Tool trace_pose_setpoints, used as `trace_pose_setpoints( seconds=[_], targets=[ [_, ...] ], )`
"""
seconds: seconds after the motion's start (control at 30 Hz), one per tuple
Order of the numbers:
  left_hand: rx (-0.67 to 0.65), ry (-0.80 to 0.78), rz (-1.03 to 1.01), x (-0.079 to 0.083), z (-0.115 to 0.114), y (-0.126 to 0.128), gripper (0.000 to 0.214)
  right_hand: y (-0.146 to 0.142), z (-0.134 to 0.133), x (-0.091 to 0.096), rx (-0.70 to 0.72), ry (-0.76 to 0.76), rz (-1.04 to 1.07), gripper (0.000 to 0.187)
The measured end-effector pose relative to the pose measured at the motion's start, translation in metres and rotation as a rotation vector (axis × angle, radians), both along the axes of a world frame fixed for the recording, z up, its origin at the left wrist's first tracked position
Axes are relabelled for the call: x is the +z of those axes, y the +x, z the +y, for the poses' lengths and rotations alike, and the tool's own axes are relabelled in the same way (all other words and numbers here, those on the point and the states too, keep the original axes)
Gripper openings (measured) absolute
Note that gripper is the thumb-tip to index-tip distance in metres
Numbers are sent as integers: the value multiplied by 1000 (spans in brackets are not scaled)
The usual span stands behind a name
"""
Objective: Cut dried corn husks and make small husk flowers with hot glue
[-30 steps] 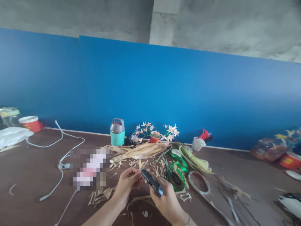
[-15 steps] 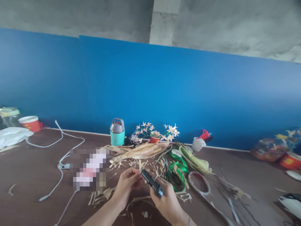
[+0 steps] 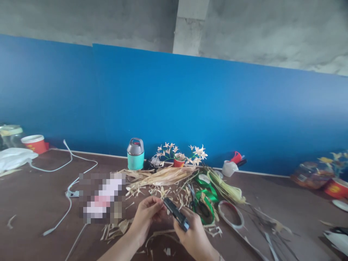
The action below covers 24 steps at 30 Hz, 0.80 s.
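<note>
My right hand (image 3: 193, 228) is wrapped around a black stapler-like tool (image 3: 176, 214), its far end pointing up and left. Close beside that end, my left hand (image 3: 148, 215) has thumb and forefinger pinched together. A small pale husk flower (image 3: 163, 192) shows just beyond the fingertips and the tool's tip. Whether the left fingers hold its stem is hard to make out. Beyond both hands lies a bundle of dry husks (image 3: 163, 176) among loose scraps. Green ribbon (image 3: 209, 195) and scissors (image 3: 200, 208) are to the right of the tool.
A turquoise flask (image 3: 135, 159) and a red pot (image 3: 178, 161) with husk flowers stand near the blue partition (image 3: 176, 94). Pale green strands (image 3: 227, 186) and a coiled white strip (image 3: 241, 217) lie right. White cables (image 3: 71, 208) and a pixelated patch (image 3: 104, 197) are left.
The view has tilted slightly, so the background sits a little lower. Both hands and the black tool keep nearly the same pose.
</note>
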<state>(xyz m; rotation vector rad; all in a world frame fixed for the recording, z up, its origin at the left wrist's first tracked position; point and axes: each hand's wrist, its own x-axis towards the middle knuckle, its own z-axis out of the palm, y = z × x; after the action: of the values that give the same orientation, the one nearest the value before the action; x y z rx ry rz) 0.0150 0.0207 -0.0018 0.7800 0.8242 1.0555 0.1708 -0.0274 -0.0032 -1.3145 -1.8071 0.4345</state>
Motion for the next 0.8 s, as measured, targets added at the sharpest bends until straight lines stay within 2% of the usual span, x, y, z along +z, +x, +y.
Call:
trace_pose_setpoints(
  seconds=[0.27, 0.47, 0.57, 0.7, 0.8],
  targets=[
    [-3, 0, -7, 2, -2, 1, 26, -1, 0, 5, -1, 27, 23, 23],
    [66, -14, -2, 7, -3, -1, 26, 4, 2, -4, -164, -45, -90, 11],
    [131, -3, 23, 5, 0, -4, 25, 10, 0, 1, -253, -132, -242, 8],
    [157, -42, 43, -2, 6, -8, 29, 36, -8, 26, -322, -220, -381, 20],
    [167, -40, 20, -6, 10, -10, 30, 75, -20, 34, -502, -285, -406, 27]
  ],
)
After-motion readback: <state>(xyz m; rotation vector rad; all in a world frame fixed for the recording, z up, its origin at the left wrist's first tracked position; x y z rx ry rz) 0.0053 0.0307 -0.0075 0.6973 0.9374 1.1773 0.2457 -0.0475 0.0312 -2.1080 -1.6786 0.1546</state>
